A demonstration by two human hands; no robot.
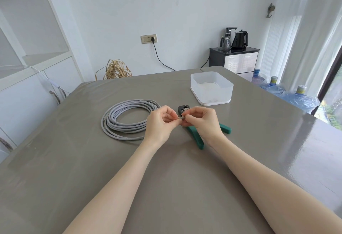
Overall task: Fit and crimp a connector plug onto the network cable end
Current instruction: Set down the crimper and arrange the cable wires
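Note:
A coil of grey network cable (125,121) lies on the grey table (166,187), left of centre. My left hand (161,122) pinches the cable's free end just right of the coil. My right hand (201,121) pinches a small clear connector plug (182,117) at that cable end, fingertips of both hands almost touching. The crimping tool (196,135), black head and green handles, lies on the table under and behind my right hand, partly hidden by it.
A translucent white plastic box (211,88) stands on the table at the back right. Beyond the table's far edge are a dark cabinet with kettles (234,56) and water bottles (277,87) on the floor. White shelving (27,54) stands at the left.

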